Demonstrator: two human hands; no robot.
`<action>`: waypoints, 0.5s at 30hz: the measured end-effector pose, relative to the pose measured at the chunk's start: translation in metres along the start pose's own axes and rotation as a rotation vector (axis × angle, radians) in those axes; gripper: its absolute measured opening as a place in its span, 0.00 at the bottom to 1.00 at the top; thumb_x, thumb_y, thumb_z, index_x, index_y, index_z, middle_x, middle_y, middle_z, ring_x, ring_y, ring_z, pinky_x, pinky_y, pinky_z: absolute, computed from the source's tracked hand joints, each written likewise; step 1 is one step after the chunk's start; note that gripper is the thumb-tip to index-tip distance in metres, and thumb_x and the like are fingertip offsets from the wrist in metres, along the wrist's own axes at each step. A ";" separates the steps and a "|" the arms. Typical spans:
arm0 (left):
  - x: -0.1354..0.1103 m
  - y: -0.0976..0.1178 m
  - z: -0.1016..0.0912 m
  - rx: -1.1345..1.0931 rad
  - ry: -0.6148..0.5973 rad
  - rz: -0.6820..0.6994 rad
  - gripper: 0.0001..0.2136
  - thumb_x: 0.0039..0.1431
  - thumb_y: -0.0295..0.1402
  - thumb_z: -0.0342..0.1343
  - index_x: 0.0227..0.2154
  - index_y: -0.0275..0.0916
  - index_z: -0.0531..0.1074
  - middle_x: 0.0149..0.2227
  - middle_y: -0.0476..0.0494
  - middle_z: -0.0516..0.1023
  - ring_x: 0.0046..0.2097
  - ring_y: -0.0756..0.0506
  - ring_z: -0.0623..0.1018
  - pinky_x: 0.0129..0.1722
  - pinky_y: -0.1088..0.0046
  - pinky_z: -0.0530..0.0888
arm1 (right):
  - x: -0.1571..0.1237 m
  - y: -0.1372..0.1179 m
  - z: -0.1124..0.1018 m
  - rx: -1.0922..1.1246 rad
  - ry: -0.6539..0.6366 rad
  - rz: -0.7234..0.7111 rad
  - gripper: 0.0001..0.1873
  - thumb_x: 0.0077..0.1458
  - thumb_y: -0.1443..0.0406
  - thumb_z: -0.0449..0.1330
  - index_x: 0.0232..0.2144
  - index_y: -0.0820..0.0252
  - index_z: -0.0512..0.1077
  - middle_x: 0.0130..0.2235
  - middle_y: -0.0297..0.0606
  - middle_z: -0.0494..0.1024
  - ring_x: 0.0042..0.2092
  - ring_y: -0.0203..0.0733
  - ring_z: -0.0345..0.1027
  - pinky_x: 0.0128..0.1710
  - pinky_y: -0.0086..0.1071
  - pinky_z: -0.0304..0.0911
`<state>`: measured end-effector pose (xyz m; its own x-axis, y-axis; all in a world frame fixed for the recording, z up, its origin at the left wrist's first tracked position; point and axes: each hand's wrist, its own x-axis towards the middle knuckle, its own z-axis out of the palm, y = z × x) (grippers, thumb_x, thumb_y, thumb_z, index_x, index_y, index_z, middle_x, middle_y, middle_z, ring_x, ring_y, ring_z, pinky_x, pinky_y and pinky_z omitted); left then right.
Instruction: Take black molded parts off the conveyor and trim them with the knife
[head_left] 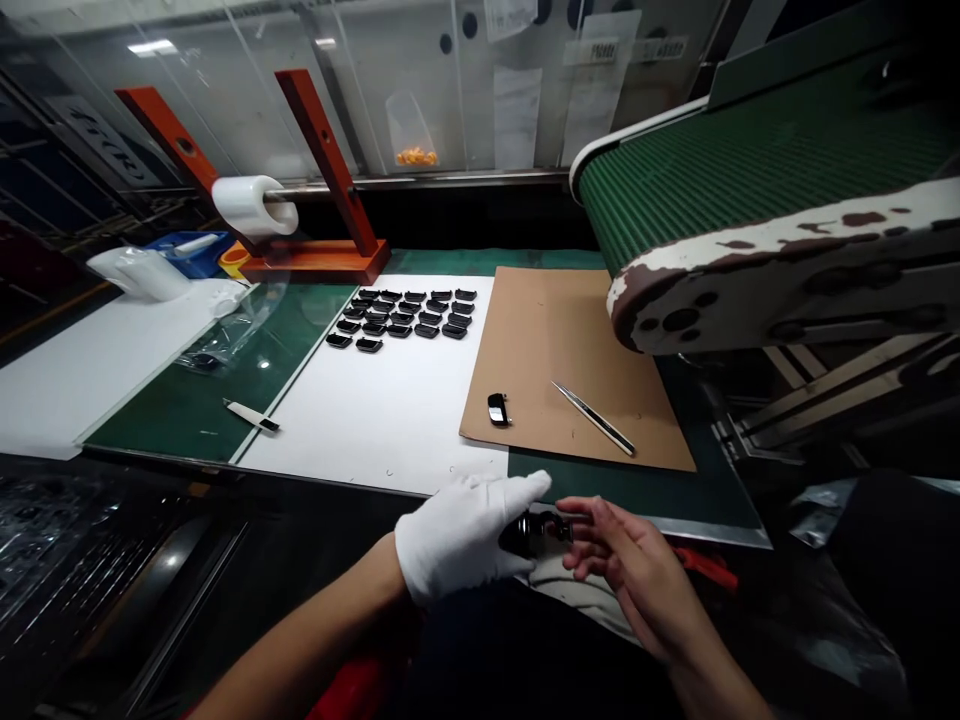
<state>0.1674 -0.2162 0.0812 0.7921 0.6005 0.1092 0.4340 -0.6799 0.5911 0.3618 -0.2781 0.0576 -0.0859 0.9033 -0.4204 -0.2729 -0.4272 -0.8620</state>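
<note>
My left hand (461, 535), in a white glove, grips a small glossy black part (529, 530) just below the table's front edge. My bare right hand (626, 565) touches the same part from the right with its fingertips. One more black part (497, 408) lies on the brown cardboard sheet (570, 340), with metal tweezers (594, 417) to its right. Several black parts (405, 318) sit in rows at the far end of a white sheet (375, 410).
A green conveyor belt (750, 150) overhangs the table at right. An orange stand (315, 255) holding a roll of clear film (247, 205) is at the back left. A small blade tool (251, 417) lies on the green mat (180, 410). Plastic bags lie at far left.
</note>
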 end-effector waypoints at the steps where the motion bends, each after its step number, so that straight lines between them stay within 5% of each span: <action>1: 0.000 0.000 -0.001 0.047 -0.021 -0.019 0.32 0.50 0.34 0.63 0.58 0.36 0.59 0.49 0.34 0.76 0.47 0.39 0.78 0.49 0.64 0.72 | 0.000 0.000 0.001 -0.028 0.018 0.006 0.25 0.50 0.48 0.61 0.40 0.62 0.75 0.29 0.37 0.76 0.29 0.37 0.70 0.29 0.30 0.64; 5: -0.005 0.000 0.000 0.142 -0.004 0.023 0.31 0.53 0.36 0.60 0.58 0.37 0.58 0.49 0.35 0.76 0.46 0.39 0.78 0.49 0.63 0.73 | 0.004 -0.002 0.006 -0.143 -0.085 0.063 0.24 0.45 0.52 0.67 0.40 0.63 0.77 0.32 0.41 0.79 0.33 0.40 0.70 0.37 0.34 0.65; 11: -0.038 -0.001 0.032 0.191 0.312 0.076 0.39 0.55 0.43 0.58 0.64 0.41 0.43 0.50 0.35 0.76 0.48 0.39 0.78 0.47 0.64 0.76 | 0.008 0.014 0.005 -0.044 -0.232 0.093 0.20 0.45 0.52 0.67 0.31 0.64 0.78 0.23 0.36 0.74 0.26 0.32 0.62 0.30 0.27 0.57; 15: -0.069 -0.001 0.050 0.196 0.334 0.016 0.39 0.56 0.42 0.57 0.65 0.44 0.41 0.53 0.37 0.74 0.52 0.38 0.75 0.53 0.66 0.72 | 0.008 0.029 0.001 0.012 -0.386 0.071 0.21 0.43 0.50 0.68 0.29 0.64 0.78 0.23 0.36 0.74 0.24 0.31 0.63 0.26 0.25 0.52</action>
<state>0.1336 -0.2774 0.0332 0.6304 0.6708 0.3906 0.5220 -0.7388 0.4263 0.3523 -0.2830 0.0296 -0.4584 0.8215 -0.3392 -0.2645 -0.4905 -0.8303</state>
